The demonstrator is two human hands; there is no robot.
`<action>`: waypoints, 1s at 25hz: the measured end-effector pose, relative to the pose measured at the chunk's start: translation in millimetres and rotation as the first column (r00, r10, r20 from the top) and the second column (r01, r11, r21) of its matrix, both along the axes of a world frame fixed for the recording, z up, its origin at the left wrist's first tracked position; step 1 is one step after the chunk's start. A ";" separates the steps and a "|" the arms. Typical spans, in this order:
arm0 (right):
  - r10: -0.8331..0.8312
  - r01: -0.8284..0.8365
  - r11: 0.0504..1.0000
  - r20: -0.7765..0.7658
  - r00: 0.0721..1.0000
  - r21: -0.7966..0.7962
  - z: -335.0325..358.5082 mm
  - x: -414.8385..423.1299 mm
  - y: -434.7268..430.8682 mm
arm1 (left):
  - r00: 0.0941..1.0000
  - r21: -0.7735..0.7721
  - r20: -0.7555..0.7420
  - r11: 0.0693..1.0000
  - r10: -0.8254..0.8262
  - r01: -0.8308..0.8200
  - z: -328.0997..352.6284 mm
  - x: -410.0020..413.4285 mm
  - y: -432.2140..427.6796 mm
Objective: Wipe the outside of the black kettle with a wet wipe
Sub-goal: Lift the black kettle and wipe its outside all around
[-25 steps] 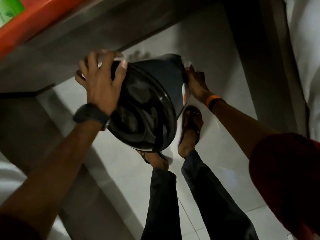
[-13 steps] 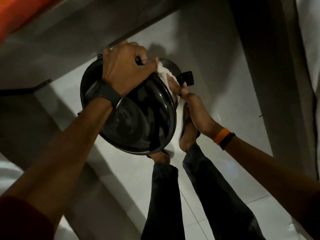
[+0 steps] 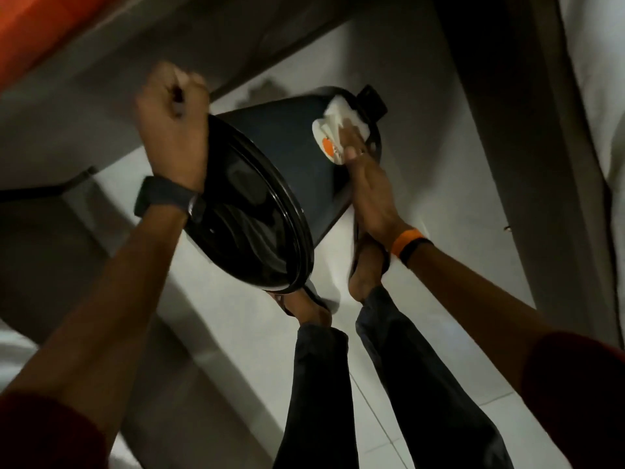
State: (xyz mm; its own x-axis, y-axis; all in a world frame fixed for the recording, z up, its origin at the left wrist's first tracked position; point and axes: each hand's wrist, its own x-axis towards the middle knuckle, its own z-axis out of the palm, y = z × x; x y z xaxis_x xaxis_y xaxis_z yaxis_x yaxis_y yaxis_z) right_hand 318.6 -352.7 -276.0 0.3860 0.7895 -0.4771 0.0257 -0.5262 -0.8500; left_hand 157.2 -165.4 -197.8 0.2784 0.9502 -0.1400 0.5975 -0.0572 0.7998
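Observation:
The black kettle (image 3: 280, 154) hangs in the air on its side, its round glossy base (image 3: 250, 228) turned toward me and its top pointing away. My left hand (image 3: 172, 120) is clenched around a part of the kettle at its upper left edge, probably the handle, which the fist hides. My right hand (image 3: 368, 191) lies against the kettle's right side near the top and presses a white wet wipe (image 3: 341, 120) onto the body. A white and orange label (image 3: 326, 143) shows beside the wipe.
Below is a pale tiled floor (image 3: 399, 407) with my legs and sandalled feet (image 3: 368, 265). A grey counter edge (image 3: 101, 72) with an orange strip (image 3: 30, 32) runs across the upper left. A dark upright panel (image 3: 507, 130) stands on the right.
The kettle has turned so its side wall faces up and right. My left hand moved to the upper left and closed into a fist. The wipe slid up the body toward the top.

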 end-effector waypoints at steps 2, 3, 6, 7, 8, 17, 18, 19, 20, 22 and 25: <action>-0.091 0.081 0.979 -0.043 0.995 -0.186 -5.9 18.5 26.0 | 0.931 0.321 -0.107 0.874 -0.349 0.364 6.4 0.7 -34.1; -0.074 0.066 0.972 -0.026 0.997 -0.225 -8.7 23.7 36.1 | 0.856 0.388 -0.176 0.766 -0.485 0.514 7.7 5.6 -43.7; -0.094 0.090 0.979 -0.010 0.996 -0.182 10.8 17.6 49.7 | 0.736 0.359 -0.400 0.645 -0.547 0.675 11.0 25.3 -38.4; -0.078 0.077 0.990 0.000 0.997 -0.121 21.9 7.4 39.6 | 0.745 0.291 -0.436 0.704 -0.505 0.648 12.3 28.8 -31.4; -0.027 0.028 0.999 0.040 0.999 -0.030 34.7 -7.9 23.1 | 0.775 0.222 -0.447 0.784 -0.447 0.580 13.4 27.4 -23.9; 0.156 -0.145 0.928 0.005 0.988 -0.343 -0.7 1.4 -2.6 | 0.910 -0.123 -0.294 0.956 -0.291 0.266 -6.3 0.7 -0.9; 0.097 -0.119 0.927 -0.077 0.992 -0.356 0.9 -0.6 0.1 | 0.919 -0.160 -0.303 0.964 -0.252 0.212 -10.7 2.3 3.0; 0.089 -0.119 0.945 -0.111 0.990 -0.305 10.5 -9.9 0.1 | 0.926 -0.187 -0.311 0.969 -0.214 0.161 -14.1 3.8 9.0; 0.135 -0.151 0.971 -0.096 0.986 -0.185 23.4 -25.5 -3.4 | 0.934 -0.207 -0.306 0.970 -0.185 0.125 -17.1 4.3 16.0; 0.334 -0.328 0.935 -0.023 0.942 0.133 52.1 -61.5 -18.0 | 0.944 -0.223 -0.289 0.970 -0.162 0.098 -22.3 4.3 29.0; 0.457 -0.461 0.867 0.064 0.887 0.191 43.5 -55.4 -11.9 | 0.935 -0.185 -0.332 0.981 -0.125 0.066 -28.7 5.8 39.3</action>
State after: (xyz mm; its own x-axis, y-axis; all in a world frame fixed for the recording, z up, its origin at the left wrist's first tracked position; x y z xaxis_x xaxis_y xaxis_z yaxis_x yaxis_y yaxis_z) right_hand 263.3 -364.6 -232.6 -0.0366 0.9558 -0.2917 0.2378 -0.2752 -0.9315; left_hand 162.9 -126.1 -226.5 0.2738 0.8756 -0.3979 0.8340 -0.0100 0.5517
